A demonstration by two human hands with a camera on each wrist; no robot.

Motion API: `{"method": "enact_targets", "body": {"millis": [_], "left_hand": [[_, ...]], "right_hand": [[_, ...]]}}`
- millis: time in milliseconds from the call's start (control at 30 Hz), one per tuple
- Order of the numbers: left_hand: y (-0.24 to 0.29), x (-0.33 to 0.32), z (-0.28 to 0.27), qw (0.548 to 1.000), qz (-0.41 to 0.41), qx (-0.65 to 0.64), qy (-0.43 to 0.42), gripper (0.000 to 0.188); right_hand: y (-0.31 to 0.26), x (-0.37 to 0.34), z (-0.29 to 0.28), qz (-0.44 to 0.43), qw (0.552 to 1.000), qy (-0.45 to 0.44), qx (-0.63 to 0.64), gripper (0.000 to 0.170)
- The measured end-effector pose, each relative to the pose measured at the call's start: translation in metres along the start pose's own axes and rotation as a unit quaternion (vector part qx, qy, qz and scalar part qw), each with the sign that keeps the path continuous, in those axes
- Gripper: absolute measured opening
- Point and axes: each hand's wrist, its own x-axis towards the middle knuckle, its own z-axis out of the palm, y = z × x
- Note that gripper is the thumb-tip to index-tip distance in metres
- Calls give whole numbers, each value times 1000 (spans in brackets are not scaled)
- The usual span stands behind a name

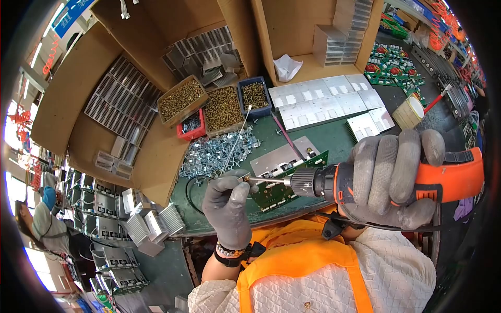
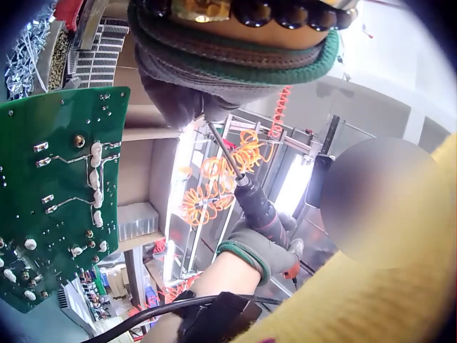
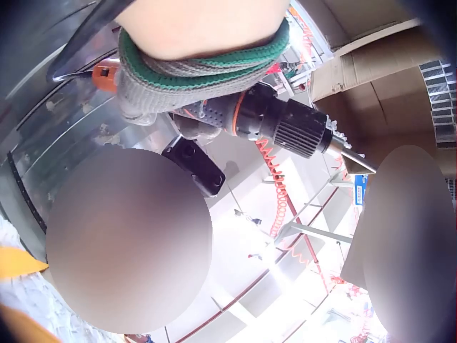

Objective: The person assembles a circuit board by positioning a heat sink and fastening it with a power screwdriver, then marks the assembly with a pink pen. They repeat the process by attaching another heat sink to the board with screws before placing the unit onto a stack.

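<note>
The right hand's grip (image 1: 389, 175) is wrapped firmly round the orange-and-black power screwdriver (image 1: 308, 181), at 3 o'clock from the green circuit board (image 1: 274, 195) as the head camera sees it. At 8 o'clock the left hand's grip (image 1: 229, 211) pinches thumb to fingers over a small brassy piece (image 1: 245, 178) at the bit's tip, its exact shape too small to tell. The screwdriver's bit passes above the board, which sits near the counter's (image 1: 269, 138) near edge. A silver metal plate (image 1: 284, 151) lies at 12 o'clock, loose metal clips (image 1: 219, 154) are heaped at 10, a bin of brassy screws (image 1: 224, 107) stands at 11 and pale panels (image 1: 323, 104) lie at 1.
</note>
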Motion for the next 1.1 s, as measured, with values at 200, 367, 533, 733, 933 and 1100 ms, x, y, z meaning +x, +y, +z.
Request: {"method": "enact_targets", "body": {"millis": [200,367,533,733,933,1100], "left_hand": [[19,33,-3,985,11,167,-48,16],[-36,140,-40,875,36,459,-153,15],[-87,185,-14,675,90,694,-233,28],[-112,195,-28,669,122,693,-238,26],[-14,128,-19,944,-160,197,-210,13],[6,78,-43,926,-115,301,-196,12]], "right_hand": [[1,2,-24,-9,999,16,34,51],[-20,4,-55,-18,999,31,-4,59],[-23,-6,-63,-6,998,65,-7,63],[-32,2,-63,25,999,21,-41,64],[-14,18,-54,72,996,49,33,52],[16,27,-71,176,982,72,-23,49]]}}
